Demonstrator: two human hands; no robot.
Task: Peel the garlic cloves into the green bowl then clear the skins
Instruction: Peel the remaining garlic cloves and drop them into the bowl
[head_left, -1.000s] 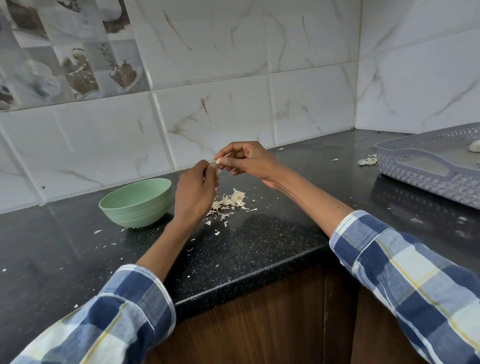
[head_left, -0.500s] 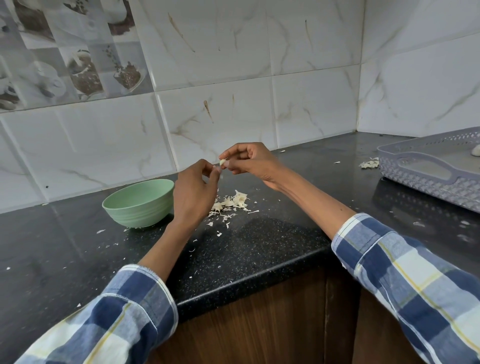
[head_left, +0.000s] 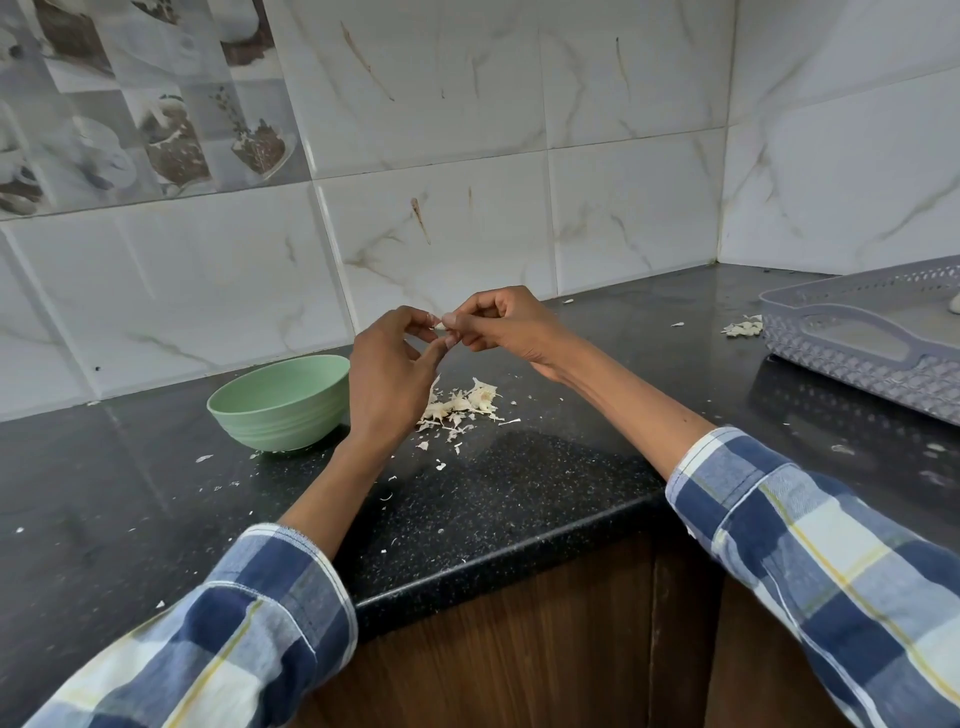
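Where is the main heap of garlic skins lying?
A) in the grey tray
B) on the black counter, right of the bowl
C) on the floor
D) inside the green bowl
B: the pile of garlic skins lies on the black counter, just right of the green bowl.

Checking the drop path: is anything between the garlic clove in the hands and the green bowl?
Nothing visible. The garlic clove is pinched between the left hand and right hand, above the counter; the green bowl sits open beside the left hand.

Basket: a grey perforated tray-basket (head_left: 862, 343) is sitting at the right on the counter.
Counter: black speckled stone (head_left: 545, 483) is meeting marbled wall tiles (head_left: 623, 130).
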